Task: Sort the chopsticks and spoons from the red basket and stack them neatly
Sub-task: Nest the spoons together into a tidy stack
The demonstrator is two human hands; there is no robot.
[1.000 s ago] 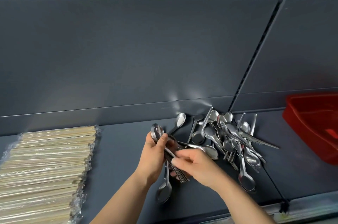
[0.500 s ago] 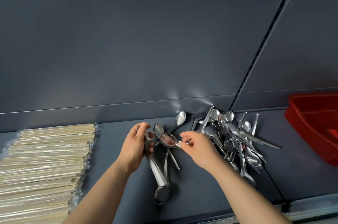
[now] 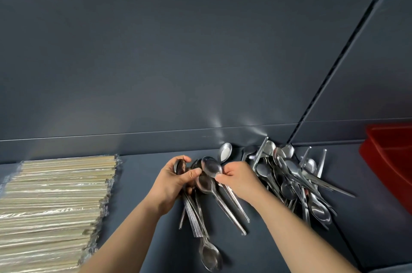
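Note:
My left hand (image 3: 172, 180) grips a nested stack of metal spoons (image 3: 194, 217), bowls up in the palm, handles fanning down toward me. My right hand (image 3: 237, 179) pinches a single spoon (image 3: 210, 168) by the neck and holds its bowl against the top of that stack. A loose heap of spoons (image 3: 289, 174) lies just right of my right hand on the dark shelf (image 3: 138, 183). One spoon (image 3: 209, 255) lies alone below the stack. Wrapped chopsticks (image 3: 55, 201) are stacked flat at the left. The red basket (image 3: 388, 161) sits at the right edge.
A tall dark back panel (image 3: 178, 60) rises right behind the spoons. A slotted upright (image 3: 334, 67) runs diagonally down to the spoon heap. The shelf's front lip is at the lower right (image 3: 388, 269).
My left hand has closed again on the spoon stack after resting it on the shelf. My right hand has brought one more spoon from the heap over to the stack.

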